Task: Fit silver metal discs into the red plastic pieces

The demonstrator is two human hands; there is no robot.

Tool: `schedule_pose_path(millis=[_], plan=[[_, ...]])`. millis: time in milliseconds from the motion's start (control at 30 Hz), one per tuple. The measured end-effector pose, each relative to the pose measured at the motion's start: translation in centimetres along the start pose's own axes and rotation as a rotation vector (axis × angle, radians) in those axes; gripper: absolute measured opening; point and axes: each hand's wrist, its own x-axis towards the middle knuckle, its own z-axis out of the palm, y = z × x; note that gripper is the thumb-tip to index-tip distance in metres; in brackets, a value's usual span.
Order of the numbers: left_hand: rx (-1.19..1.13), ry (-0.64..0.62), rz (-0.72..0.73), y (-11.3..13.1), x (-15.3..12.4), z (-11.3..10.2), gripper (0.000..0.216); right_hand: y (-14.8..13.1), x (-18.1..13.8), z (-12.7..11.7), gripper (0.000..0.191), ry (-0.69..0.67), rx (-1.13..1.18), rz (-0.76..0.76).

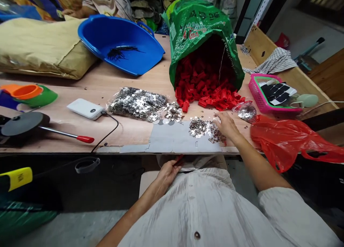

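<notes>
My left hand (168, 171) is low at the table's front edge, over my lap. Its fingers are closed around a red plastic piece (178, 160), mostly hidden by the hand. Above the table my right hand (227, 126) reaches forward with thumb and forefinger apart, and nothing shows between them. Just left of it, small shiny metal pieces (198, 128) lie loose on a grey sheet (172, 137). Beyond that hand, many red plastic pieces (197, 82) spill from the mouth of a green sack (199, 28).
Left of the sheet lie a clear bag of metal pieces (137, 101), a white power bank (85, 108) and a red-tipped lever (85, 139). Behind are a blue scoop-shaped basin (120, 32) and a brown sack (40, 46). At right are a pink basket (255, 91) and red plastic bag (285, 136).
</notes>
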Motion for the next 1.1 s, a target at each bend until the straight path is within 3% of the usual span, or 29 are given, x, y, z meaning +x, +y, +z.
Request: schedule_pose_path(millis=[100, 233, 367, 600, 700, 867, 967, 1033, 1100], plan=[[0.018, -0.021, 0.039, 0.0, 0.2, -0.1, 0.024, 3.1, 3.1, 0.4, 0.036, 0.006, -0.194, 0.125], [0.061, -0.072, 0.058, 0.0, -0.6, -0.3, 0.017, 4.8, 4.6, 0.8, 0.039, -0.047, -0.279, 0.112], [0.149, -0.172, 0.028, 0.1, -2.0, -0.2, 0.014, 5.3, 4.4, 0.7, 0.037, 0.002, -0.248, 0.040], [0.434, -0.425, 0.063, 0.5, -5.2, 1.8, 0.038, 5.6, 2.8, 0.3, 0.026, 0.169, -0.031, -0.069], [0.534, -0.516, 0.171, 0.8, -6.5, 3.0, 0.040, 5.3, 2.3, 0.6, 0.027, 0.163, -0.075, -0.100], [0.649, -0.571, 0.293, 1.0, -7.8, 4.2, 0.042, 5.2, 3.1, 0.8, 0.023, 0.092, -0.223, 0.011], [0.706, -0.538, 0.458, 1.0, -7.6, 4.2, 0.040, 4.0, 3.0, 0.2, 0.017, 0.128, -0.104, 0.025], [0.771, -0.485, 0.721, 1.3, -6.9, 4.1, 0.041, 1.9, 1.9, -0.2, 0.016, 0.141, 0.078, 0.012], [0.877, -0.397, 1.083, 1.7, -6.0, 4.1, 0.046, -1.2, -0.4, -0.2, 0.015, 0.030, 0.349, -0.024]])
